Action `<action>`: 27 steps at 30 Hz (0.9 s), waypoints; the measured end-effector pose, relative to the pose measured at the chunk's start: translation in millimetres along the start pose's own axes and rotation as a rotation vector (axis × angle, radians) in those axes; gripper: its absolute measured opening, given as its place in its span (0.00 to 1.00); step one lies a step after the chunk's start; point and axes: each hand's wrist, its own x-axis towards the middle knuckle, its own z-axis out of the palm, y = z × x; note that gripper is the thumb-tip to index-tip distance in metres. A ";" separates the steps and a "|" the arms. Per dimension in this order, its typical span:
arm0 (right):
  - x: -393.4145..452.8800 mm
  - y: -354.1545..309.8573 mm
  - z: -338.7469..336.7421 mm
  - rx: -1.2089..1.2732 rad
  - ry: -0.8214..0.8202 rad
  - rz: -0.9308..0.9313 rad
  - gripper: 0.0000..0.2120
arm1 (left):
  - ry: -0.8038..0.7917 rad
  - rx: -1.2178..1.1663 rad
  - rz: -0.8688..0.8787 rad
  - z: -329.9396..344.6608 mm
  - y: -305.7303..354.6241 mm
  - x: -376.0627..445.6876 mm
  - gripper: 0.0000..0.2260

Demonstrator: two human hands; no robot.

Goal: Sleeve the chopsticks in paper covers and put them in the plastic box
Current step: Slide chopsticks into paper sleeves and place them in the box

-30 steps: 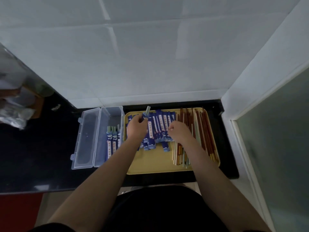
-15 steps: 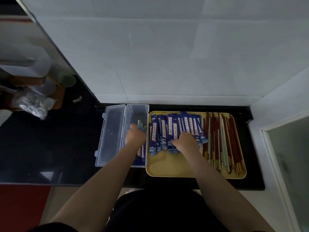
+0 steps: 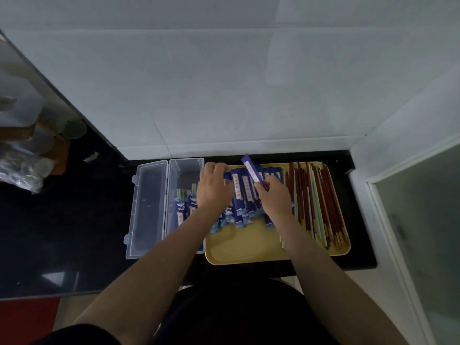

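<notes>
A yellow tray (image 3: 249,247) on the black counter carries a row of blue paper covers (image 3: 242,195) and, on its right side, several bare red and pale chopsticks (image 3: 316,200). My right hand (image 3: 273,197) pinches one blue paper cover (image 3: 252,171) and holds it lifted, slanting up to the left. My left hand (image 3: 214,186) rests over the left end of the cover row, fingers bent, nothing visibly in it. The clear plastic box (image 3: 185,168) stands open left of the tray, with sleeved chopsticks (image 3: 185,207) lying inside.
The box's lid (image 3: 146,207) lies flat to the left. A white tiled wall rises right behind tray and box. A plastic bag (image 3: 20,170) and containers sit far left on the counter. A white frame with a glass panel (image 3: 418,220) stands right.
My left hand has left the plastic box and moved right onto the covers. My right hand has lifted one blue cover off the row.
</notes>
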 end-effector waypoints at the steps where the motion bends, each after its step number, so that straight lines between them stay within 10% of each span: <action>1: 1.7 3.3 -7.3 0.062 -0.018 -0.025 0.08 | -0.033 0.076 0.119 6.4 9.5 -0.6 0.22; 6: -0.6 17.4 -34.3 0.348 -0.114 -0.021 0.04 | -0.248 0.520 0.481 38.2 46.6 -5.9 0.29; 14: -6.2 63.4 -76.7 0.505 -0.063 0.121 0.07 | -0.217 0.516 0.274 65.2 73.6 -12.9 0.14; 22: -5.0 131.0 -78.5 -0.004 -0.206 0.246 0.05 | -0.488 -0.666 -0.495 90.1 105.2 -27.4 0.14; 27: -14.0 127.5 -60.1 -0.146 -0.252 0.156 0.06 | -0.603 -0.839 -0.783 101.6 109.0 -39.5 0.12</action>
